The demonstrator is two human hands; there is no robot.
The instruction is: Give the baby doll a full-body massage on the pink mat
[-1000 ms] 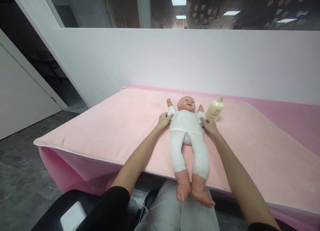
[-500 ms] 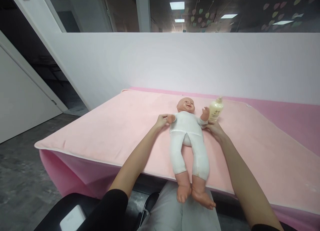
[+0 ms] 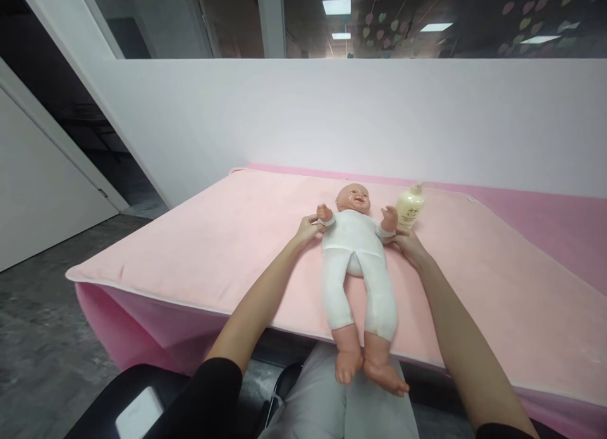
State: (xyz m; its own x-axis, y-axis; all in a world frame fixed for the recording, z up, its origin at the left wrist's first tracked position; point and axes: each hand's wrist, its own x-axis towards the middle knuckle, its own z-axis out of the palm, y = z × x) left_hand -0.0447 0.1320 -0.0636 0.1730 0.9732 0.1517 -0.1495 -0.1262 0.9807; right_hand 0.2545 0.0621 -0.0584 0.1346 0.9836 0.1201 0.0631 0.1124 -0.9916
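1. Grip, left side: the left hand (image 3: 308, 230), near the centre of the frame, pinches one sleeved arm of the doll (image 3: 355, 231) between thumb and fingers.
2. Grip, right side: the right hand (image 3: 410, 247), right of centre, closes its fingers on the doll's other arm below the wrist; fingertips are partly hidden.
3. Doll: lies on its back just right of centre, head toward the top of the frame, both forearms raised. Body is white; head, hands and feet are bare. Feet project past the table's near edge, above grey trousers (image 3: 322, 395) at bottom centre.
4. Bottle (image 3: 410, 206): pale yellow, pump-topped, just beyond the right hand; contact between them cannot be determined.
5. Surface: pink blanket (image 3: 199, 249) spans the middle of the frame.
6. Surroundings: white wall (image 3: 332, 116) across the upper frame; black chair (image 3: 111, 398) at lower left.
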